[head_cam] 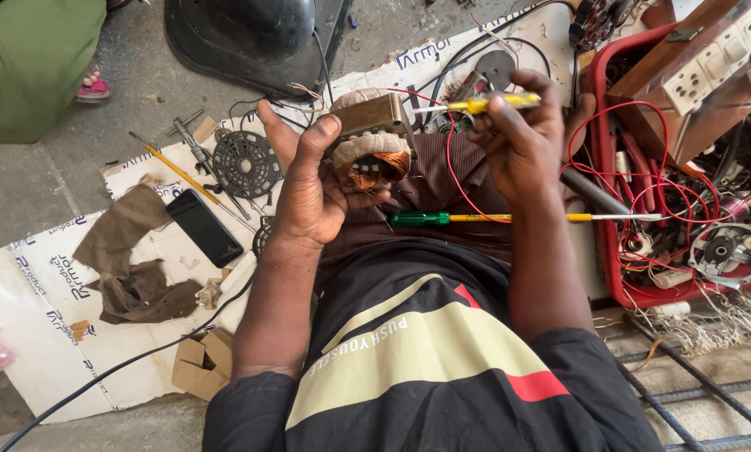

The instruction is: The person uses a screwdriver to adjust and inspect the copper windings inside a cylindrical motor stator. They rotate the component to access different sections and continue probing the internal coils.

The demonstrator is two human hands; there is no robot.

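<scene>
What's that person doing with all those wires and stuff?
A person sitting on the floor holds a motor coil, wound with copper wire, up in the left hand. The right hand holds a yellow screwdriver with its tip pointing at the coil. A green-handled screwdriver lies across the lap. A red tray of wires and parts sits on the right.

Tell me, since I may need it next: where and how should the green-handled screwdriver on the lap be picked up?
Grip the green-handled screwdriver by its thick green handle, coming from above. It lies flat across the lap, handle end free between both forearms, while its thin shaft passes behind the right hand toward the red tray.
</scene>
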